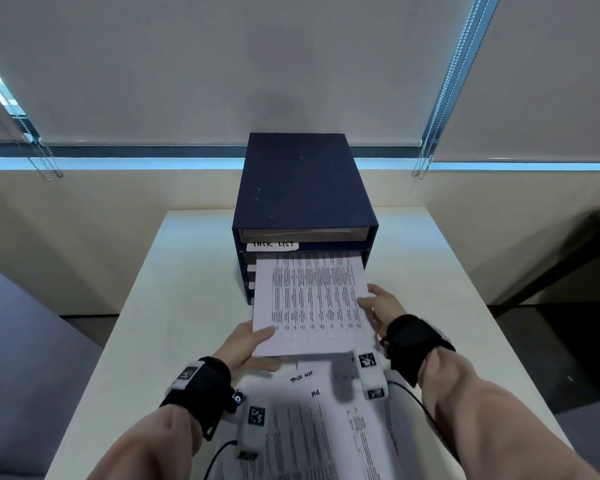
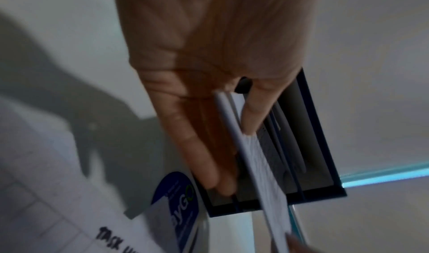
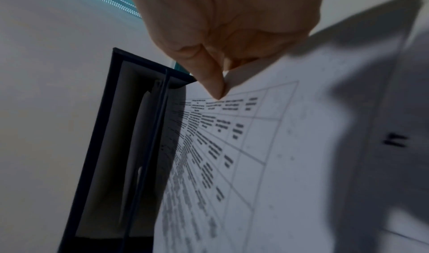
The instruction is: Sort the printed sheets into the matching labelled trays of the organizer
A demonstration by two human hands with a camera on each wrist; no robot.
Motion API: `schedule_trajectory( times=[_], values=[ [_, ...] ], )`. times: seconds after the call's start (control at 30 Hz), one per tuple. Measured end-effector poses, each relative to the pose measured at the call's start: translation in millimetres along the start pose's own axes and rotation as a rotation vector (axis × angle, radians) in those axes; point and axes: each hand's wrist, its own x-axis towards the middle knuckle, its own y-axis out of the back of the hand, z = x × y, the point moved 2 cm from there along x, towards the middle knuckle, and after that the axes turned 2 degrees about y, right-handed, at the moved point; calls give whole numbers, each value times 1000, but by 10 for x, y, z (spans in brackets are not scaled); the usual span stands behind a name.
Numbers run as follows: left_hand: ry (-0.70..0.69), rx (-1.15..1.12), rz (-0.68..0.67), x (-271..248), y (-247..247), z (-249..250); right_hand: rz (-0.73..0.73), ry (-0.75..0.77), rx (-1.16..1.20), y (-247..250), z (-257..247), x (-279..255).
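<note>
My left hand (image 1: 246, 344) pinched the near left corner of the printed sheet (image 1: 312, 303), thumb on top and fingers curled beneath, while my right hand (image 1: 381, 306) gripped its right edge the same way. The sheet was thin white paper, flat and rectangular, covered in a ruled table of small dark type. Its far edge had entered the dark blue organizer (image 1: 302, 188), in the slot just under the white strip label (image 1: 272, 244) handwritten "TASK LIST"; most of the page hung out in the air above the table (image 1: 174, 306).

The organizer was a boxy, matte, cloth-like case with thin shelves, standing at the far middle of the smooth pale table. Nearer me, more printed sheets (image 1: 312, 427) lay flat, one handwritten "TASK LIST".

My left wrist view showed what the head view hid: the sheet (image 2: 255, 165) edge-on as a thin pale line, my fingers (image 2: 195, 146) long and only lightly bent under it, the organizer's (image 2: 325, 156) open front behind, and a blue round-topped printed card (image 2: 181, 202) beside it that was too blurred to read. My right wrist view gave the sheet's (image 3: 255, 156) grid lines close up, my thumb (image 3: 209, 73) pressed onto its edge, and the organizer's (image 3: 97, 146) dark shelves with grey interiors.

Behind stood grey roller blinds (image 1: 222, 64) with beaded chains (image 1: 440, 98).
</note>
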Motion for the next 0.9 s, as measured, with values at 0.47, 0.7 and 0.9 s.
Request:
schedule_trajectory(
  times=[0.47,0.7,0.9],
  values=[
    [-157,-583,109,486,-13,693,13,-30,450,-396,-284,411],
    [-86,210,113,133,157,252,-195,-49,218,-555,-166,86],
    [36,1241,15,-199,367,-734,-154,-263,-169,-64,1017,-470]
  ],
)
